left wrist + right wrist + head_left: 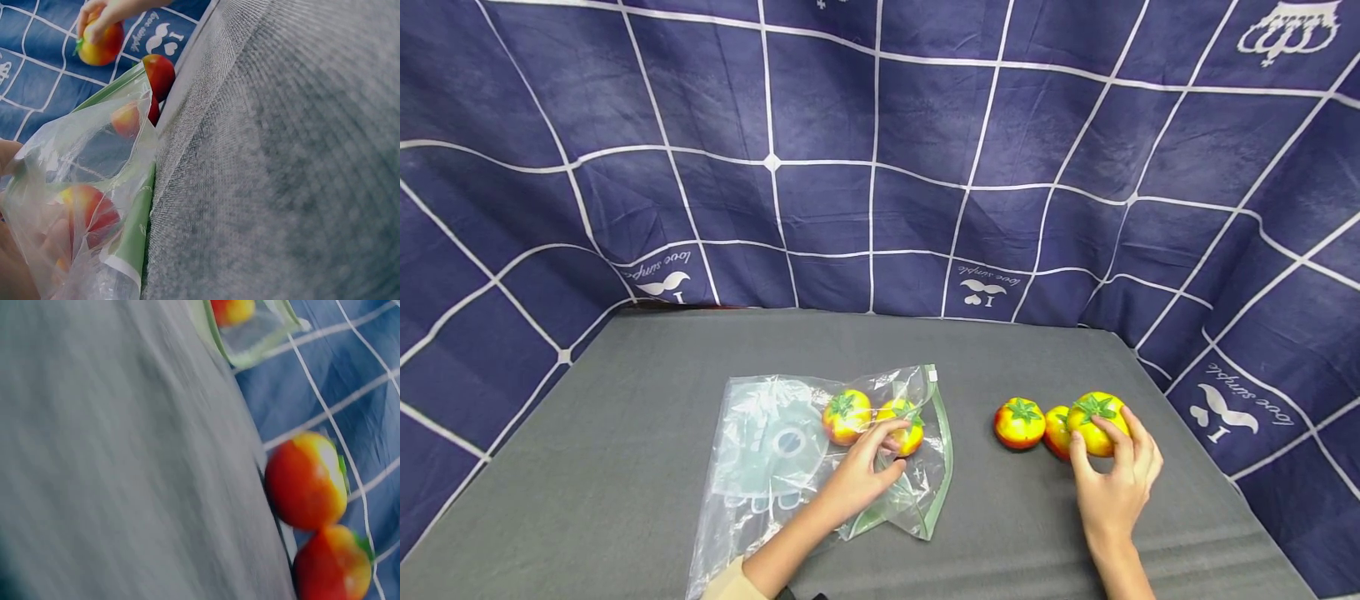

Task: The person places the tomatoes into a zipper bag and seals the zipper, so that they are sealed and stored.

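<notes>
A clear zip bag [927, 498] with a green zip edge lies on the grey surface, and two red-and-yellow tomatoes with green leafy tops show through it. My left hand [859, 473] grips the bag by its mouth, fingers bent beside the nearer bagged tomato [912, 437]. The left wrist view shows the thumb [57, 240] through the film. On the right, my right hand [1116, 487] holds a tomato [1103, 433] between thumb and fingers, raised above the surface. Just left of it are two more tomatoes, one standing out [1019, 423] and one partly hidden [1057, 432] behind the held one.
A pale blue-green print with a round mark covers the bag's left part. The grey cloth-covered table [587, 467] extends around everything. A blue curtain [820, 208] with white grid lines closes off the back and both sides.
</notes>
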`<state>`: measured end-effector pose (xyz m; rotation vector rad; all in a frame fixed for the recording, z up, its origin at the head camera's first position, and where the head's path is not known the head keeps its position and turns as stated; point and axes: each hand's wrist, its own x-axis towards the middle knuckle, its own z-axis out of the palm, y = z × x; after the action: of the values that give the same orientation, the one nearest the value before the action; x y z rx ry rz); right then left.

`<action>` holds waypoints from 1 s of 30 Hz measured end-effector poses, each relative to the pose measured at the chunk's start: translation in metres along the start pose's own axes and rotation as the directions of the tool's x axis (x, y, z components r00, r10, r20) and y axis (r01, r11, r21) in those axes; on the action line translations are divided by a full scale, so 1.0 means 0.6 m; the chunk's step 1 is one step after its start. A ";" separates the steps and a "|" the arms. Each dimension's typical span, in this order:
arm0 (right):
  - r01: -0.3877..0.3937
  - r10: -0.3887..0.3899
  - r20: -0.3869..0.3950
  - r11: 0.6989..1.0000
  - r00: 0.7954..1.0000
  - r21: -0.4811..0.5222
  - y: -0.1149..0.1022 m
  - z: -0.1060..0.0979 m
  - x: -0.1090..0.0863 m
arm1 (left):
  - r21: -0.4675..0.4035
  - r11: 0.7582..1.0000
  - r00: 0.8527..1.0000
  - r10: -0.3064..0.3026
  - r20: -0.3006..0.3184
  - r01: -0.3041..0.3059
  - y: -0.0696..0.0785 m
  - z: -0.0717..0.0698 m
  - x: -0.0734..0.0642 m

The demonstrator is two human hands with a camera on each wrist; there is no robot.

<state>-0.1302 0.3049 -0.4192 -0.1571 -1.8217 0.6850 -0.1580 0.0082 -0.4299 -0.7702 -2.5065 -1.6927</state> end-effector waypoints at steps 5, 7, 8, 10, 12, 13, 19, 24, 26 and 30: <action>0.090 -0.092 0.009 0.989 0.996 0.116 -0.029 0.012 -0.017 | 0.002 1.000 1.000 0.000 0.000 0.000 -0.001 0.001 -0.001; 0.118 -0.124 0.029 0.980 0.992 0.160 -0.042 0.017 -0.026 | 0.001 1.000 1.000 -0.001 0.000 0.001 -0.001 0.002 -0.001; 0.126 -0.137 0.048 0.975 0.989 0.181 -0.049 0.020 -0.030 | 0.000 1.000 1.000 -0.002 0.000 0.002 -0.001 0.002 0.000; 0.138 -0.162 0.086 0.963 0.983 0.230 -0.061 0.024 -0.040 | -0.002 1.000 1.000 -0.003 -0.002 0.003 -0.001 0.002 0.000; 0.134 -0.175 0.123 0.949 0.977 0.284 -0.072 0.029 -0.051 | -0.003 1.000 1.000 -0.001 -0.003 0.001 -0.001 0.002 0.000; 0.126 -0.177 0.140 0.943 0.974 0.309 -0.077 0.032 -0.057 | -0.004 1.000 1.000 0.000 -0.003 0.000 -0.001 0.001 0.001; 0.028 -0.127 0.260 0.935 0.957 0.352 -0.104 0.044 -0.089 | -0.006 1.000 1.000 -0.003 -0.001 0.003 -0.001 0.000 0.001; -0.037 -0.091 0.353 0.939 0.931 0.341 -0.133 0.047 -0.099 | -0.017 1.000 1.000 0.001 -0.005 -0.001 -0.001 0.000 0.001; -0.041 -0.100 0.378 0.937 0.921 0.347 -0.142 0.049 -0.101 | -0.020 1.000 1.000 0.001 -0.006 -0.001 -0.001 0.000 0.001; -0.026 -0.120 0.409 0.942 0.904 0.334 -0.139 0.058 -0.110 | -0.022 1.000 1.000 0.004 -0.007 -0.005 0.000 0.000 0.001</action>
<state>-0.1191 0.1951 -0.4373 0.2859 -2.0784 1.0433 -0.1584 0.0085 -0.4299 -0.7700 -2.4842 -1.7210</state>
